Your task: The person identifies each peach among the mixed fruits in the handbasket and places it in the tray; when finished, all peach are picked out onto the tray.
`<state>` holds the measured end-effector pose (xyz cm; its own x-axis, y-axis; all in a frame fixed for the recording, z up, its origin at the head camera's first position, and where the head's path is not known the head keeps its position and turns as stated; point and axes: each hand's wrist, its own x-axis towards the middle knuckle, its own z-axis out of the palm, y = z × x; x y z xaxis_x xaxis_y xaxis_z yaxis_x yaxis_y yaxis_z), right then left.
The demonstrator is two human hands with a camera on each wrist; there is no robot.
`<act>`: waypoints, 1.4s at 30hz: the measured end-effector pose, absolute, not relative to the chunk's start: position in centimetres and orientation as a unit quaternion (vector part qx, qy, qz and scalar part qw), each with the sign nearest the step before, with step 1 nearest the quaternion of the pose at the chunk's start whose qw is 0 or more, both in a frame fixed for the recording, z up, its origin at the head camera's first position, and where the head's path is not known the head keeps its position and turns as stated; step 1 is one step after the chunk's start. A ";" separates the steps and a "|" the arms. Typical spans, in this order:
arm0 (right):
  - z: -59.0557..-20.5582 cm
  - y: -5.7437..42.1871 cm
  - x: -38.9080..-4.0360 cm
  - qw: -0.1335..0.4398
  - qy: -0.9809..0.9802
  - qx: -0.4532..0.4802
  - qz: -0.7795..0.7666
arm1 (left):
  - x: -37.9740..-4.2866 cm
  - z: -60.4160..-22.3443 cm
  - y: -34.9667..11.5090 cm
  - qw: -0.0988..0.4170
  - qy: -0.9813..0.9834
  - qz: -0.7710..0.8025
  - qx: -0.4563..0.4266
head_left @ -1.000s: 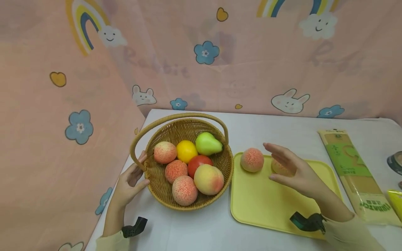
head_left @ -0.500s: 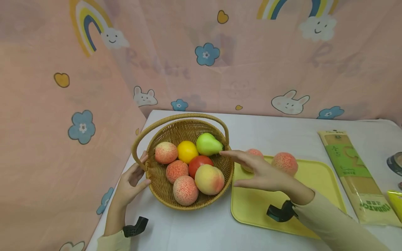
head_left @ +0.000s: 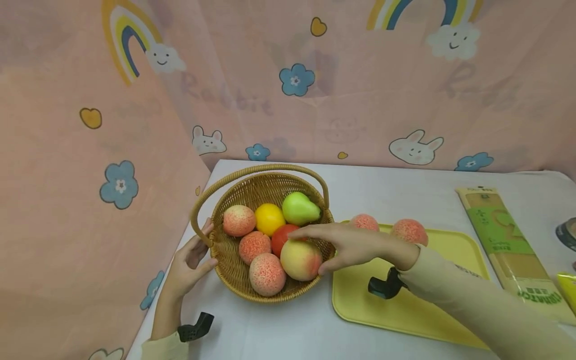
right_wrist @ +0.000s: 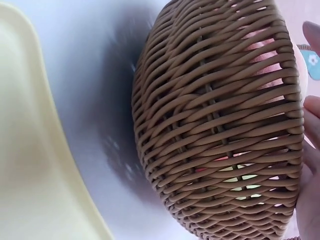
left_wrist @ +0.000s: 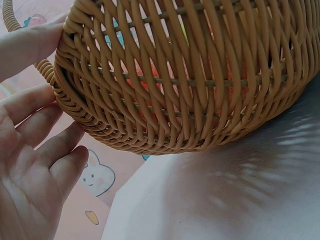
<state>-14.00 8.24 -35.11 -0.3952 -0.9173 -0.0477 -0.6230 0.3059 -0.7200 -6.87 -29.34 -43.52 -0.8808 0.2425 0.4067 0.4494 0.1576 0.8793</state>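
Note:
A wicker basket (head_left: 229, 280) with an arched handle holds a large yellow-pink peach (head_left: 299, 262), a green pear (head_left: 299, 207), a yellow round fruit (head_left: 269, 219), a red fruit (head_left: 280, 238) and several speckled peaches (head_left: 267, 274). My left hand (head_left: 186, 267) touches the basket's left rim by the handle base; in the left wrist view its fingertips (left_wrist: 75, 155) lie against the weave. Over the right rim reaches my right hand (head_left: 355, 245), fingers extended above the large peach and thumb beside it. Whether they touch the peach I cannot tell.
To the right of the basket lies a yellow tray (head_left: 360, 305) bearing two speckled peaches (head_left: 410, 231), one partly behind my right hand. Farther right are a long green-and-tan packet (head_left: 508, 240), a dark round container (head_left: 568, 231) and a yellow packet (head_left: 568, 287).
My right hand has moved left from the tray to the large peach in the basket. A speckled peach on the tray has come out from behind it. The left hand stays at the rim.

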 end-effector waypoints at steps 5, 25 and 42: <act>-35.1 7.7 -14.4 0.256 0.764 -0.509 -0.304 | -6.8 -43.3 -29.3 0.079 -0.761 -0.604 -0.225; -35.1 6.2 -15.4 0.297 0.731 -0.560 -0.252 | -6.9 -43.1 -29.2 0.079 -0.763 -0.601 -0.223; -35.5 6.0 -16.0 0.276 0.721 -0.563 -0.295 | -6.9 -43.1 -29.1 0.087 -0.759 -0.601 -0.236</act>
